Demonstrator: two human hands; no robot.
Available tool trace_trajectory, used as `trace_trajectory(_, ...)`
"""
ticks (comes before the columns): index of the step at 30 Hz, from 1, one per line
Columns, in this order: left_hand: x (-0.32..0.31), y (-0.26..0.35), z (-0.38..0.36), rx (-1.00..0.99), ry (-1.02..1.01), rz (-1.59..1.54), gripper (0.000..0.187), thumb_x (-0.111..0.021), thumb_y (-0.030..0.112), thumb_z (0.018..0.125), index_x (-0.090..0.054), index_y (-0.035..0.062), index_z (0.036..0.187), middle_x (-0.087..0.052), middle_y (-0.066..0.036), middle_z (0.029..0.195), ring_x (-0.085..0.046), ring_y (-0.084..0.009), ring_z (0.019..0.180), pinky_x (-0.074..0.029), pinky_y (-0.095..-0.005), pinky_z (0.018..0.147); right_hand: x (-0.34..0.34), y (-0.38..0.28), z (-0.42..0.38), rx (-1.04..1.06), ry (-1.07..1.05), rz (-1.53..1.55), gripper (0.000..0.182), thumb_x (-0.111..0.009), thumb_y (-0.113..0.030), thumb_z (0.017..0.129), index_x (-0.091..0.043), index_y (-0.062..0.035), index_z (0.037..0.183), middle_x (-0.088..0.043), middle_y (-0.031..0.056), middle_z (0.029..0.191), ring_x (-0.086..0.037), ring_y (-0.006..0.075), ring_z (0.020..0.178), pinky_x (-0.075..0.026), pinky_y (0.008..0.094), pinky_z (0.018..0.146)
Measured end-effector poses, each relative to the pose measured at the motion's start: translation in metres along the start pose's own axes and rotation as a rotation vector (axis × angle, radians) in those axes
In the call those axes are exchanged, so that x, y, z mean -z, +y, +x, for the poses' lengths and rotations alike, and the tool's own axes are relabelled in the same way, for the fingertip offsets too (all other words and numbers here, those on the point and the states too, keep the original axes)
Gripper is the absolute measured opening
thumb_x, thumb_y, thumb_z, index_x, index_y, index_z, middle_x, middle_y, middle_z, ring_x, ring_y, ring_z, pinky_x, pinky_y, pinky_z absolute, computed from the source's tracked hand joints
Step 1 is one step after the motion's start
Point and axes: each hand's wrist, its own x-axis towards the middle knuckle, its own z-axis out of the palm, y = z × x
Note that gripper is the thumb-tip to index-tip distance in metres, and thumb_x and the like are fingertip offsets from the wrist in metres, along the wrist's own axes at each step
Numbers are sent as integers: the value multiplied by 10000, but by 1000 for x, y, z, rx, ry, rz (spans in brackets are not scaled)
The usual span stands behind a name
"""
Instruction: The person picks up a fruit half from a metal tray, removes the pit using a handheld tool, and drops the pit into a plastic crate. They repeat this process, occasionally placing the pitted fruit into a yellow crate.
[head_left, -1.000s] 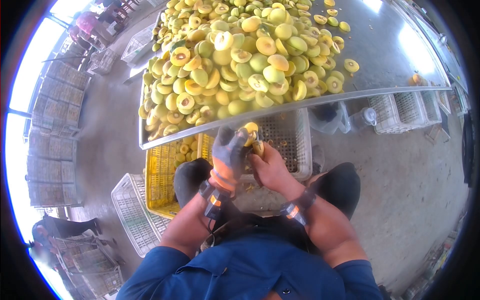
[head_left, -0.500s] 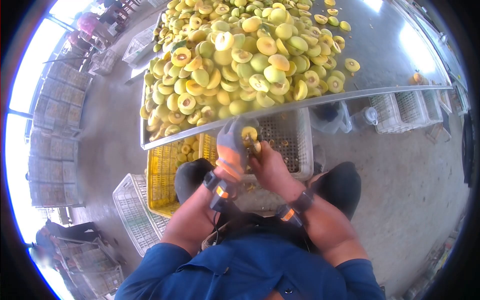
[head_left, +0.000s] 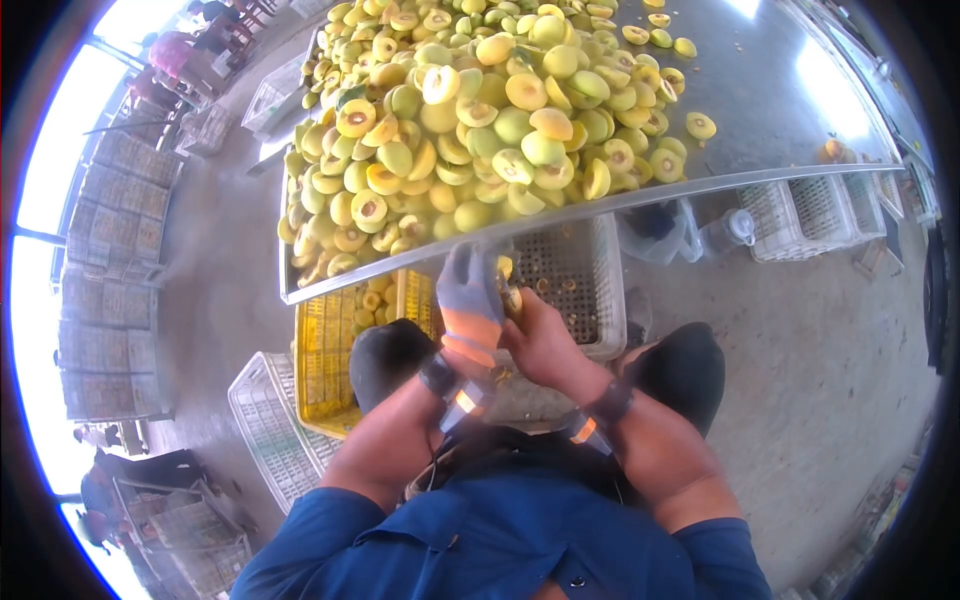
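My left hand (head_left: 470,300), in a grey and orange glove, is closed around a yellow stone-fruit half (head_left: 504,267), with only its edge showing past the fingers. Pressed up close beside it, my bare right hand (head_left: 545,342) has its fingers curled around something small and dark, with a yellowish bit at its tip; I cannot make out what it is. Both hands are just below the metal table's front rim (head_left: 600,208), over a grey-white crate (head_left: 612,290) with scraps on its slotted bottom. On the table lies a large heap of halved yellow-green stone fruit (head_left: 510,125), some showing brown pits.
A yellow crate (head_left: 325,360) with fruit halves stands left of my knees, beside a white crate (head_left: 265,420). White baskets (head_left: 800,215) and a clear plastic bag (head_left: 680,235) sit under the table's right side. Stacked crates (head_left: 110,280) and people are at left.
My left hand has turned over the fruit half, so its cut face no longer shows and the back of the glove faces up. My right hand stays nearly in place.
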Motion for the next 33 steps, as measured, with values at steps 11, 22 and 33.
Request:
trace_trajectory(11, 32, 20, 23, -150, -122, -411, 165, -611, 71, 1053, -741, -2, 1124, -771, -135, 1027, -758, -232, 804, -605, -358, 719, 18, -18, -4, -309, -372, 485, 158, -543, -132, 1058, -592, 15, 1027, -643, 78, 725, -614, 175, 539, -494, 353, 500)
trace_trajectory(22, 23, 18, 17, 166, -212, -743, 206, -694, 186, 1060, -742, -7, 1114, -777, -96, 970, -724, -159, 833, -576, -305, 747, -3, -18, -10, -294, -235, 470, 129, -550, -145, 1051, -559, -17, 1039, -563, 36, 629, -529, 136, 426, -401, 329, 388)
trace_trajectory(33, 7, 24, 5, 274, -148, -763, 317, -680, -4, 882, -744, 68, 1184, -731, -131, 1124, -720, -311, 998, -581, -379, 907, -7, -10, -17, -136, -17, 133, 263, -611, -135, 1020, -585, 55, 1201, -744, 228, 1108, -715, 322, 1041, -555, 435, 933)
